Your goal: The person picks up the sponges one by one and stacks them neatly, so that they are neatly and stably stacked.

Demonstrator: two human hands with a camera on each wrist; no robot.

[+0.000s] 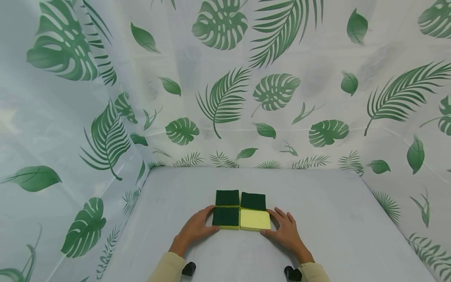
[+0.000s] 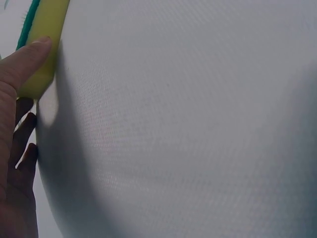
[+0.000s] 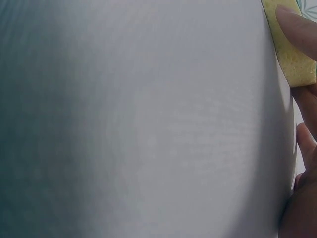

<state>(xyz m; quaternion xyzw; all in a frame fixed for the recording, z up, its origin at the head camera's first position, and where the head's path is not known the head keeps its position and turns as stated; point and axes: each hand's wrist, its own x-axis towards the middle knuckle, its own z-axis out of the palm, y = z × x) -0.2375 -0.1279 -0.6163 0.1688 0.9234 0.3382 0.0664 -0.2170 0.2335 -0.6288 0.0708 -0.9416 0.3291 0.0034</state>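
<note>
On the white table, several sponges form a tight two-by-two block in the head view. At the front left lies a green-topped sponge (image 1: 226,216), which my left hand (image 1: 197,227) grips with the thumb at its near edge and a finger at its far corner. Beside it, a sponge (image 1: 255,219) lies yellow side up. My right hand (image 1: 285,231) holds that one by its right end, thumb in front and forefinger behind. Behind them are a back-left sponge (image 1: 227,197) and a slightly turned back-right sponge (image 1: 253,201), both green side up. In the wrist views each thumb presses a sponge's yellow side.
The white tabletop (image 1: 176,188) extends around the block. Leaf-printed curtains (image 1: 225,98) stand along its back and sides. A small black device sits at each wrist, beside the cream sleeves (image 1: 167,268).
</note>
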